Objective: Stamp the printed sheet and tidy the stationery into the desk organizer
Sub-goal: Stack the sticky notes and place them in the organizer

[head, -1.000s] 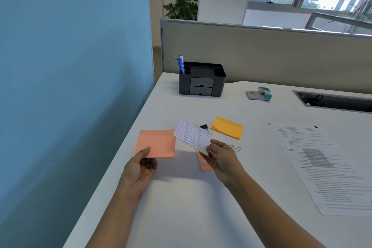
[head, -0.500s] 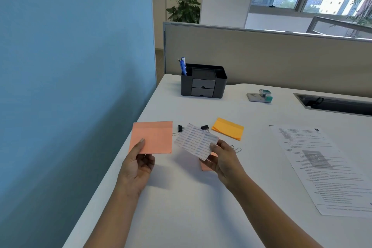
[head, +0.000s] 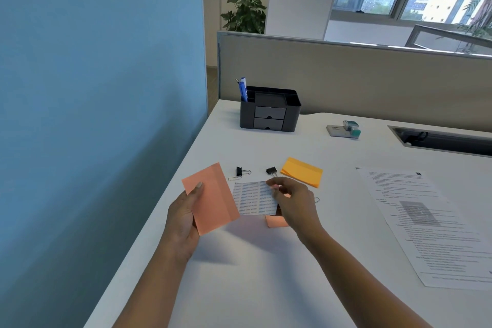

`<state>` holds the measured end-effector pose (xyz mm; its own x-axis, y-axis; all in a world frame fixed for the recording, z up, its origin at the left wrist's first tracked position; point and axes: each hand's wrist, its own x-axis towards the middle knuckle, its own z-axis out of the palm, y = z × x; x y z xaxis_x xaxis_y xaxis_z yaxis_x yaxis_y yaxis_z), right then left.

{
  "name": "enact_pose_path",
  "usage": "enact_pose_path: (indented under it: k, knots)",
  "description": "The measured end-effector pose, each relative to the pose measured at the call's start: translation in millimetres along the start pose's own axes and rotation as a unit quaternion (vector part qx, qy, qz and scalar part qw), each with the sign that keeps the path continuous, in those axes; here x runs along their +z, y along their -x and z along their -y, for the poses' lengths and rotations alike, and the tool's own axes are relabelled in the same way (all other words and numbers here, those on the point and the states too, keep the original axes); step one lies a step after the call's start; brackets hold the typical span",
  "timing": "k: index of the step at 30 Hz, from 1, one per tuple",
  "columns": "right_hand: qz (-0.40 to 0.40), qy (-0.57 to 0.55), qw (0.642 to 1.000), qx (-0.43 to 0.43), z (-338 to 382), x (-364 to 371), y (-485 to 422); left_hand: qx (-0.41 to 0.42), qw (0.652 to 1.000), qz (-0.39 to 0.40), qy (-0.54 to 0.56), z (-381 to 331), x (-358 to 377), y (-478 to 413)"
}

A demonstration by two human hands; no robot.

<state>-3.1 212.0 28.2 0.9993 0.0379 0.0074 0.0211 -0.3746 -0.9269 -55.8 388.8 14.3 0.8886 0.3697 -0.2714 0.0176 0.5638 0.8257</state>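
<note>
My left hand point(head: 183, 217) holds a salmon-pink sticky-note pad point(head: 211, 198) above the desk's left edge, thumb on its face. My right hand point(head: 291, 201) pinches a white printed backing sheet point(head: 251, 198) right beside that pad. Under my right hand another pink pad point(head: 277, 221) lies on the desk, mostly hidden. An orange sticky pad point(head: 302, 171) lies further back. Two black binder clips point(head: 241, 171) point(head: 271, 171) and a paper clip point(head: 233, 178) lie behind my hands. The black desk organizer point(head: 269, 112) holds a blue pen point(head: 242, 89). The stamp point(head: 344, 128) sits right of it. The printed sheet point(head: 431, 224) lies at right.
A beige partition point(head: 346, 80) closes the desk's far side. A recessed cable tray point(head: 439, 141) opens at the back right. A blue wall point(head: 93, 114) runs close along the left desk edge. Another paper clip point(head: 316, 199) peeks out by my right hand.
The pink pad in my left hand has tilted and moved right, and my right hand has brought the white backing sheet up against it.
</note>
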Motion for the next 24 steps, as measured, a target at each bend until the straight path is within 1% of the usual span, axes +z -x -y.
enact_pose_path:
  k: [3, 6, 8, 14, 17, 19, 22, 24]
  knots:
    - [0.02, 0.048, 0.998, -0.021, 3, -2, -2, 0.033, 0.999, -0.011, -0.032, -1, 1, 1]
    - [0.07, 0.116, 0.99, -0.033, 5, -3, -4, 0.056, 0.997, -0.022, -0.054, -2, 2, 1]
    - [0.086, 0.148, 0.985, -0.037, 6, -4, -6, 0.07, 0.995, -0.025, -0.063, -1, 4, 0]
    - [0.127, 0.195, 0.973, -0.004, 11, -3, -8, 0.079, 0.991, -0.011, -0.111, -5, 4, 4]
    - [0.152, 0.244, 0.958, -0.002, 13, -4, -9, 0.088, 0.988, -0.003, -0.123, -5, 4, 6]
    - [0.155, 0.266, 0.951, -0.025, 14, -6, -11, 0.09, 0.988, 0.001, -0.124, -5, 4, 7]
    - [0.144, 0.258, 0.954, -0.053, 19, -9, -12, 0.085, 0.988, 0.016, -0.127, -6, 5, 9]
    - [0.126, 0.288, 0.946, -0.074, 25, -10, -13, 0.079, 0.988, 0.031, -0.128, -7, 7, 10]
